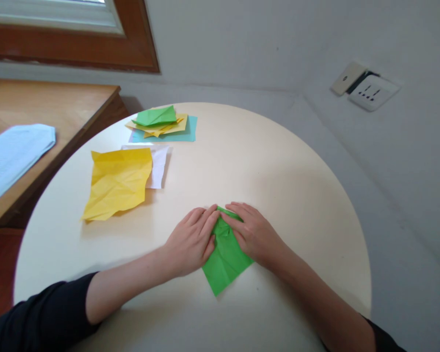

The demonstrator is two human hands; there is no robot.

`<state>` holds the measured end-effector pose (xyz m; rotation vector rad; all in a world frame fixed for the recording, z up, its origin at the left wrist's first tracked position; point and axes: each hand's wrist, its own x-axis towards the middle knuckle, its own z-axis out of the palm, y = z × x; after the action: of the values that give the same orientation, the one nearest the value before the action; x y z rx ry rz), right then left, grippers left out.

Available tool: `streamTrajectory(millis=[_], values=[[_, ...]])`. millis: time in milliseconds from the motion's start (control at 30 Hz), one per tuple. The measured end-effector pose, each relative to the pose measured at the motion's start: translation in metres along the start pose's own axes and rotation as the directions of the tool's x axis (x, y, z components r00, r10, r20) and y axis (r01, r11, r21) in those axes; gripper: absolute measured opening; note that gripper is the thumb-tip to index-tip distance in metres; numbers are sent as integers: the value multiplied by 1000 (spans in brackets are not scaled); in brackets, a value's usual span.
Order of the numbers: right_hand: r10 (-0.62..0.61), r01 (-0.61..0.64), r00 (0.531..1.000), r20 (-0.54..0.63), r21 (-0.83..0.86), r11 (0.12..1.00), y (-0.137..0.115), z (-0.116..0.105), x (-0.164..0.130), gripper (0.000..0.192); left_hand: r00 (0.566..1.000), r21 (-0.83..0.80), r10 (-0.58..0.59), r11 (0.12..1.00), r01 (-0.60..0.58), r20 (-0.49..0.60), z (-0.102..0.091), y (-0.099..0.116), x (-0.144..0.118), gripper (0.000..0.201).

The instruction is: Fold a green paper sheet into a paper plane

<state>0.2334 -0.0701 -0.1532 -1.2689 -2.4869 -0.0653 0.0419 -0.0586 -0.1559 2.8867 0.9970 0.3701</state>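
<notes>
A creased sheet of green paper lies on the white round table, one corner pointing toward me. My left hand rests on its left side, fingers stretched out and pressing near the far edge. On the right side of the sheet lies my right hand, its fingers extended flat across the upper part. Both hands touch the paper, and their fingertips come close together at its far end. Parts of the sheet's left and right edges are hidden beneath the hands.
A wrinkled yellow sheet partly covers a white sheet at the left. Behind them sits a pile of folded papers, green on top. A wooden desk with a light-blue folded item adjoins the table. Walls stand behind and right.
</notes>
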Motion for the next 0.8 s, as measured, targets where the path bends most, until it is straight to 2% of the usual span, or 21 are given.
streamTrajectory(millis=[267, 500, 800], values=[[9, -10, 999, 39, 25, 1000, 1, -1, -2, 41, 998, 25, -12, 1000, 11, 56, 2, 0, -1, 49], [13, -16, 998, 66, 45, 999, 4, -3, -3, 44, 999, 31, 1, 1000, -2, 51, 1, -1, 0, 49], [-59, 55, 993, 104, 43, 998, 0, -7, -3, 46, 999, 62, -2, 998, -1, 42, -1, 0, 1, 51]])
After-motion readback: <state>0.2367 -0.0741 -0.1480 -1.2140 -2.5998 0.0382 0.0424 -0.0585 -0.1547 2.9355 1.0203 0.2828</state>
